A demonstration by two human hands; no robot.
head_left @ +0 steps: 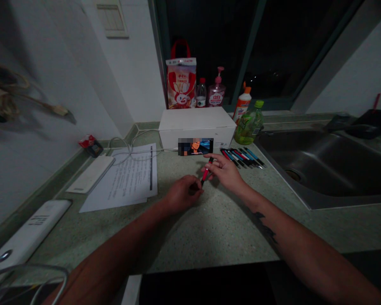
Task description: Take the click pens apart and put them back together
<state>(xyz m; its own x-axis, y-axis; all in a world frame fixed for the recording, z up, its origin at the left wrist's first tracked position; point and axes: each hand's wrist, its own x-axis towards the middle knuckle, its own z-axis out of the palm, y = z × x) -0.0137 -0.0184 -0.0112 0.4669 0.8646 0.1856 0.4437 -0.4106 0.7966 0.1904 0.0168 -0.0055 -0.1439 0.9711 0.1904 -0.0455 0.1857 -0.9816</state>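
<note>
A red and black pen [206, 173] is held at a slant above the counter, between my two hands. My right hand [224, 169] grips its upper part with thumb and fingers. At the pen's lower black end, the fingers of my left hand [184, 192] are closed around the tip; the exact hold is partly hidden. Just behind the hands a phone [196, 146] leans against a white box [193, 120], its screen lit with a cartoon picture. Right of my right hand lies a row of several pens [241, 157] in red, blue, white and black.
Printed sheets [127, 178], a white flat box [90, 174] and a long white device [31, 233] lie to the left. A steel sink [333, 165] is set into the right side. A green bottle [249, 127] and a pink pump bottle [216, 91] stand at the back.
</note>
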